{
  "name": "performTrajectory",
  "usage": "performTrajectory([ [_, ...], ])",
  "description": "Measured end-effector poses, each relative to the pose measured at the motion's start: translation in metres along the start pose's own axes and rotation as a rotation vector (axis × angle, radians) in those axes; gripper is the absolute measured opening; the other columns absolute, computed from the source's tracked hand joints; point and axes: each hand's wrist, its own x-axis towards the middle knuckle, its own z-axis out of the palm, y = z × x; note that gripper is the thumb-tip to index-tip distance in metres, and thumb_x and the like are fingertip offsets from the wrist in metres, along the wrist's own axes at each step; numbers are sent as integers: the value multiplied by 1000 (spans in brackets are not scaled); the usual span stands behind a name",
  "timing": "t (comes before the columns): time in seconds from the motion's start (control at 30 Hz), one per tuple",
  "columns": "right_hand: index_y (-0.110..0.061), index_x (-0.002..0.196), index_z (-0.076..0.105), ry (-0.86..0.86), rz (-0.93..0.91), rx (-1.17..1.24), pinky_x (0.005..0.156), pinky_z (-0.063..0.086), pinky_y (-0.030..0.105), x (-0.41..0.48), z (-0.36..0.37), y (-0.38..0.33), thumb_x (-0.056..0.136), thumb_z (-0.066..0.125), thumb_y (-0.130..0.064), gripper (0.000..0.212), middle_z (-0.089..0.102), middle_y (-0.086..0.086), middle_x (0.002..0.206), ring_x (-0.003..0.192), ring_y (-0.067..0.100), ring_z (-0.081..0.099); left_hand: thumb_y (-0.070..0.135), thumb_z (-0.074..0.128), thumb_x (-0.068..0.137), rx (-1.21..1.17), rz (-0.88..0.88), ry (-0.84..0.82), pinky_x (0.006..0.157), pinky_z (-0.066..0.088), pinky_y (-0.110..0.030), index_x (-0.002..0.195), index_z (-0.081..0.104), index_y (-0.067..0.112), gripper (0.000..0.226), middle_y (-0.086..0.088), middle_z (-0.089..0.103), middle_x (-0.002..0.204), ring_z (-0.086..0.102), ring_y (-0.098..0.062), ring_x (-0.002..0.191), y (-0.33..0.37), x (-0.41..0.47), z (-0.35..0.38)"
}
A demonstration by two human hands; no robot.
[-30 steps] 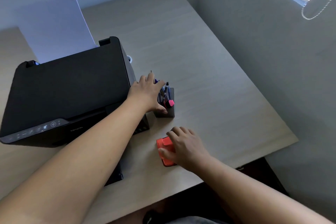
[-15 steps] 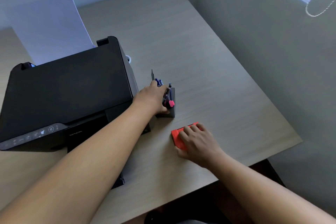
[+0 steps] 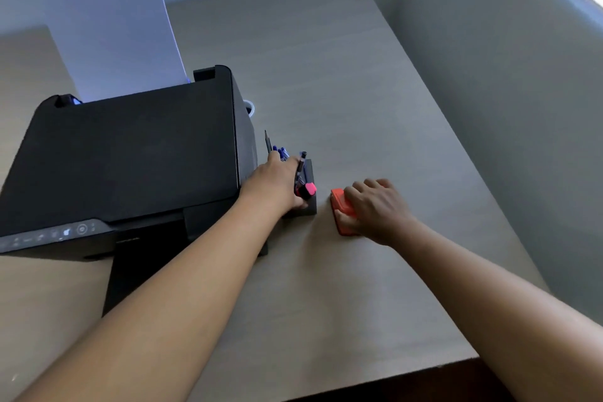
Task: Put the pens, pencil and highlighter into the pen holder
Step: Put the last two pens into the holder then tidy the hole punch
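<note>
- Our table (image 3: 359, 91) carries a black printer (image 3: 130, 153) at nine o'clock.
- Our left hand (image 3: 277, 183) wraps the dark pen holder (image 3: 310, 202), beside the printer, pens (image 3: 280, 152), pencil (image 3: 268, 142) and pink highlighter (image 3: 308, 189) standing inside.
- Our right hand (image 3: 375, 209) clasps an orange block (image 3: 339, 202) at three o'clock of the holder.

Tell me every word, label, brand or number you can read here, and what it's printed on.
No text here can be read.
Printer control strip: pale icons and a round button, symbols only, too blurred to make out.
Printer front, below the strip: a small mark, perhaps a brand, too small to read.
Pens, highlighter, pen holder, orange object: no lettering visible.
</note>
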Motion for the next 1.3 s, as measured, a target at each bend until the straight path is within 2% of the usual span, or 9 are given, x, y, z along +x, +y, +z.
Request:
performTrajectory([
  [0.17,-15,88,60,-15,-28,2,78,43,39,31,-3,19,85,42,-57,46,67,7,89,86,31,61,45,82,70,-31,-57,0,83,49,-43,140,41,23,85,-11,40,129,57,-36,111,0,8,-2],
  [0.33,-16,88,60,-13,-21,2,76,42,38,48,-5,30,82,31,-62,55,67,5,90,87,29,60,45,83,67,-61,-40,7,86,52,-45,139,43,22,86,-11,40,126,58,-37,109,-3,12,-3],
  [0.57,-16,93,60,-27,-1,-9,77,43,38,55,-6,33,82,27,-64,59,67,5,93,89,27,59,46,83,68,-61,-31,11,86,50,-43,144,39,23,91,-11,40,131,57,-35,112,-3,16,-5],
  [0.63,-17,100,59,-54,11,3,80,43,39,55,-6,34,83,28,-66,60,67,5,99,94,27,58,47,84,66,-50,-43,8,85,49,-42,144,38,24,93,-11,39,132,56,-36,114,-1,15,-7],
  [0.77,-18,127,47,-105,28,48,90,43,42,53,-15,34,83,39,-72,70,59,8,122,113,30,52,48,83,66,-33,-34,30,78,47,-38,141,36,21,93,-11,42,133,56,-36,114,0,3,-18],
  [0.9,-19,134,43,-27,70,84,94,41,43,50,-47,32,83,46,-69,71,56,8,127,119,30,48,51,77,72,-39,21,118,82,50,-40,133,43,17,78,-10,48,128,57,-35,112,-9,-14,-46],
  [1.03,-18,133,45,48,79,101,94,40,42,53,-86,22,86,49,-59,63,56,8,127,119,30,47,50,63,85,-57,114,306,88,51,-41,136,47,18,62,-9,53,126,55,-30,113,-33,-37,-68],
  [1.17,-16,132,49,145,105,176,96,40,44,60,-121,-12,89,50,-52,56,56,9,128,121,30,47,53,54,88,7,51,417,94,47,-42,138,47,21,60,-6,55,130,50,-28,120,-82,-56,-69],
  [1.3,-14,137,48,170,78,291,101,39,43,70,-138,-74,93,46,-47,54,54,8,136,128,28,45,54,47,91,15,-26,460,108,38,-43,141,45,19,61,-4,49,145,41,-27,134,-146,-75,-63],
])
